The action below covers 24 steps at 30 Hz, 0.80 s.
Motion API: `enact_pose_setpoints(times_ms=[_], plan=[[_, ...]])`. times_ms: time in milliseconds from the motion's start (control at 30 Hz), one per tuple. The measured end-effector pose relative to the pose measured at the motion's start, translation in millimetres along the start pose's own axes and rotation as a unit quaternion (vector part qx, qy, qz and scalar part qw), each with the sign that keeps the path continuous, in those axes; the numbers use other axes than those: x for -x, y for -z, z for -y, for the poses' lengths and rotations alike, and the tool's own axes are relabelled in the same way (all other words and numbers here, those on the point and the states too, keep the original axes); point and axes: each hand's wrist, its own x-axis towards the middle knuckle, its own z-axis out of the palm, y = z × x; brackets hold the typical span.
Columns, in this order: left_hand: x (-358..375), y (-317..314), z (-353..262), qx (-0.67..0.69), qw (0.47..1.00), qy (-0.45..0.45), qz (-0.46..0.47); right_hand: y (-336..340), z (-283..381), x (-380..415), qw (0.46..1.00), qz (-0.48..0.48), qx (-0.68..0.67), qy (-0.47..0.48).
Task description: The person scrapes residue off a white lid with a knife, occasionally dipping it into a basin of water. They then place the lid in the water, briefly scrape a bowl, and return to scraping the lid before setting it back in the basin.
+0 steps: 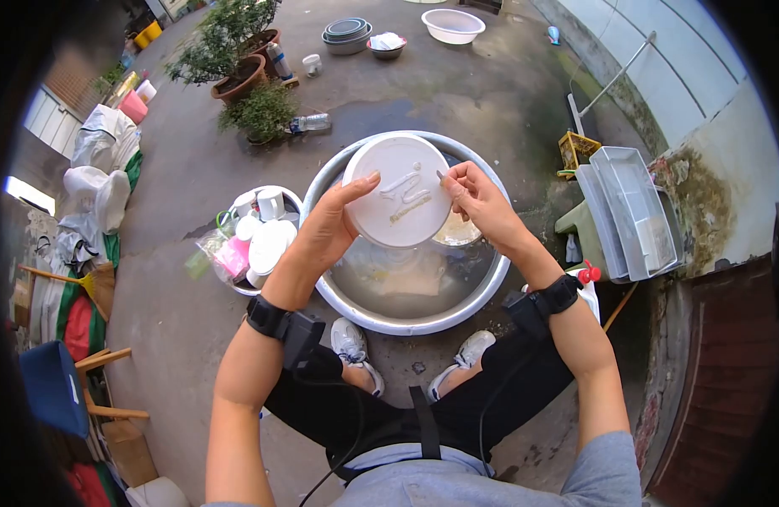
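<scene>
My left hand grips a white round lid at its left edge, thumb on top and fingers beneath. Raised or smeared pale streaks and one brownish strip mark the lid's face. At its right edge, my right hand is closed in a pinch, with the tip of a small thin grey piece showing between thumb and forefinger. Both hands are over a large metal basin of cloudy water. A light brown flat shape shows in the water, and a pale round item lies partly hidden below my right hand.
Left of the basin stands a tub of white containers and a pink packet. Potted plants, a plastic bottle and a white basin are farther off. Clear plastic bins stand at right, a blue chair at left.
</scene>
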Motion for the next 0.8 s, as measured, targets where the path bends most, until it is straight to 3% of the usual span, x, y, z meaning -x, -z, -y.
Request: enact_pose_setpoints(times_ms=[67, 133, 200, 300, 367, 467, 600, 800], plan=[[2, -3, 2, 0.046, 0.999, -0.007, 0.015, 0, -2, 0, 0.992, -0.035, -0.110, -0.057], [-3, -4, 18, 0.027, 0.997, -0.072, 0.015, -4, -2, 2, 0.991, -0.033, -0.115, -0.060], [-1, -7, 22, 0.025, 0.997, -0.073, -0.016, -7, 0, 5, 0.990, -0.029, -0.120, -0.063], [4, -15, 23, 0.001, 0.996, -0.074, -0.055, -6, 5, 11, 0.996, -0.089, 0.000, -0.004], [5, -20, 28, -0.044, 0.990, -0.083, -0.110, 2, 6, 16, 0.948, -0.169, 0.220, 0.158], [4, -30, 29, -0.068, 0.987, -0.059, -0.132, 4, 17, 23, 0.946, -0.151, 0.226, 0.175], [0, -42, 34, -0.082, 0.988, -0.062, -0.116, 13, 15, 29, 0.870, -0.171, 0.378, 0.266], [-11, -62, 39, -0.107, 0.986, -0.061, -0.114, 31, 13, 35, 0.872, -0.185, 0.369, 0.264]])
